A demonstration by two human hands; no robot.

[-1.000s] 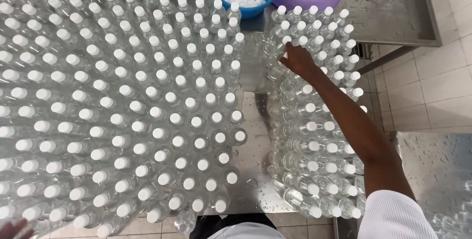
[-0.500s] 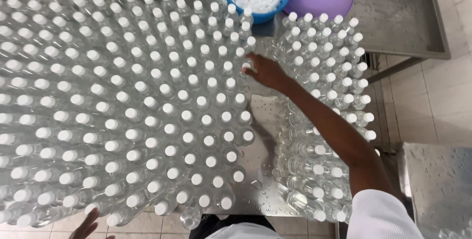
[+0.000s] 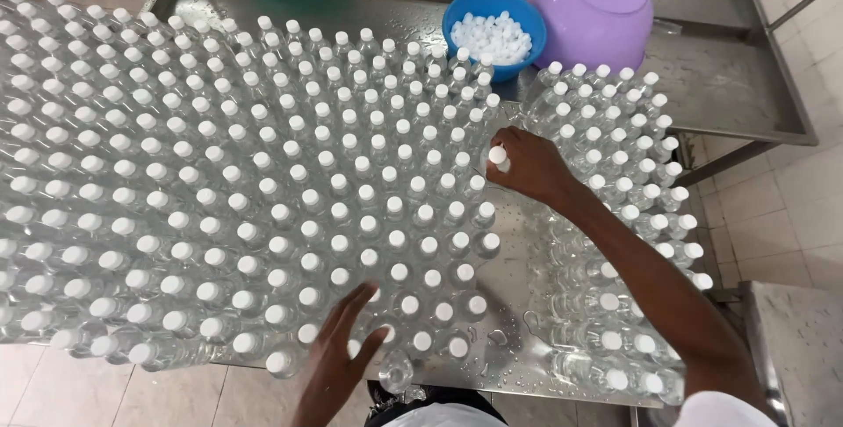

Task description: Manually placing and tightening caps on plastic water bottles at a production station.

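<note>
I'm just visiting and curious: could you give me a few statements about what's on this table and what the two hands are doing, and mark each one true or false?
1. The right hand grips a capped bottle at the edge of the large bottle group. True.
2. The blue bowl is filled with water. False: it holds white caps.
3. The purple bowl stands upside down on the metal table. True.
4. The left hand holds a cap. False: it lies open and flat against bottles at the near edge.
5. Every bottle stands in one single group. False: a smaller group stands apart on the right.
</note>
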